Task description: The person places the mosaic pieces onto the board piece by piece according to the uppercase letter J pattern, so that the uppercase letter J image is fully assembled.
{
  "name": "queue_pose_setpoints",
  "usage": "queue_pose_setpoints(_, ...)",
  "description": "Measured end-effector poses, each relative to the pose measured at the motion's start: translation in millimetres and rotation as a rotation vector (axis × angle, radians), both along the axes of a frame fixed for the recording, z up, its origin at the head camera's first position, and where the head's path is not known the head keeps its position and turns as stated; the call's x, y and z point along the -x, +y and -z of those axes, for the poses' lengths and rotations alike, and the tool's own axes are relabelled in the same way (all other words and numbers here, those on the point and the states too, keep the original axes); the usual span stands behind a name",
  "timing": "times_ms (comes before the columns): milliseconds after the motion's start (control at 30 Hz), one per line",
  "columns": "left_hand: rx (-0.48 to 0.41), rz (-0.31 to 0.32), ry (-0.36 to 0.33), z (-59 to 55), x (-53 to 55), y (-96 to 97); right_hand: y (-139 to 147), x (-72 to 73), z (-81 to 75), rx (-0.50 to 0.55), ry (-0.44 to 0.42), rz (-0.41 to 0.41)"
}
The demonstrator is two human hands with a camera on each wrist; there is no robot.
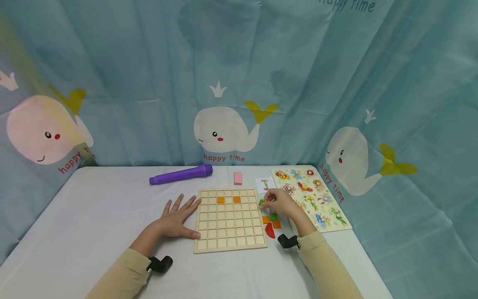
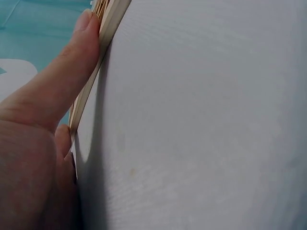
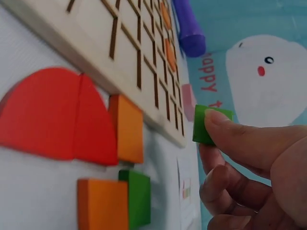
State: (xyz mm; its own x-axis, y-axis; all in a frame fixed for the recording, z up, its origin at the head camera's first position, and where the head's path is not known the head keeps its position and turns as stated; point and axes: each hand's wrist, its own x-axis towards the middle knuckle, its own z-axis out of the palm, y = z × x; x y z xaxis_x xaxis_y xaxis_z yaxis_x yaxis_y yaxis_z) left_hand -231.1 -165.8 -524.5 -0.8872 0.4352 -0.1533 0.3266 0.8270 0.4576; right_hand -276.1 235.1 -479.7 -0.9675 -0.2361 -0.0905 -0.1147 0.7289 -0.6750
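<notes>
A wooden grid board (image 1: 231, 222) lies on the table, with two orange square tiles (image 1: 221, 200) set in its second row from the back. My left hand (image 1: 175, 220) rests at the board's left side, fingers spread and straight, its thumb (image 2: 88, 36) touching the edge. Between thumb and fingers my right hand (image 1: 280, 203) pinches a green square tile (image 3: 204, 124), held up off the table by the board's right edge. Below it lie another green tile (image 1: 274, 216), two orange tiles (image 3: 103, 203) and red curved pieces (image 3: 57, 115), side by side.
A small pattern card (image 1: 263, 185) lies behind the right hand, beside a picture board (image 1: 313, 199) with insects on it. Toward the back are a pink block (image 1: 237, 178) and a purple microphone-shaped stick (image 1: 181, 174). A whale-print curtain (image 1: 157, 83) hangs behind the table.
</notes>
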Motion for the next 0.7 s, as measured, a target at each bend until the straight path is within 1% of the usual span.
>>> queue_pose_setpoints(167, 0.005, -0.003, -0.010, 0.9, 1.6, 0.2, -10.4, 6.9, -4.1, 0.008, 0.039, -0.054)
queue_pose_setpoints(333, 0.023, -0.001, -0.024, -2.6, 2.3, 2.2, -22.3, 13.4, -6.4, 0.006, 0.052, -0.080)
queue_pose_setpoints(467, 0.024, -0.003, -0.027, -6.8, 2.0, 3.2, -33.0, 19.7, -4.4, 0.034, 0.064, -0.089)
queue_pose_setpoints(700, 0.030, -0.015, -0.038, -3.2, 2.4, 3.6, -55.9, 26.7, 4.6, 0.084, 0.054, -0.091)
